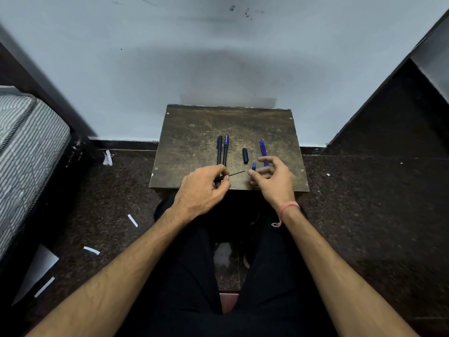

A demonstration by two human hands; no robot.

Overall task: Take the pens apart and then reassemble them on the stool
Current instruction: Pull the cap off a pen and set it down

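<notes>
A dark wooden stool [194,142] stands against the wall in front of me. Two capped dark-blue pens [222,149] lie side by side on its middle. A loose black cap [245,155] lies to their right. Further right lie thin blue refills [263,152]. My left hand [201,188] pinches a dark pen body near the stool's front edge, and a thin refill [237,173] sticks out of it toward the right. My right hand [272,178] holds a small blue pen piece [254,166] between thumb and fingers, right at the refill's tip.
A striped mattress [26,147] on a dark frame is at the left. A dark cabinet [388,117] rises at the right. White paper scraps [132,220] lie on the speckled floor. My legs in black trousers sit under the stool's front edge.
</notes>
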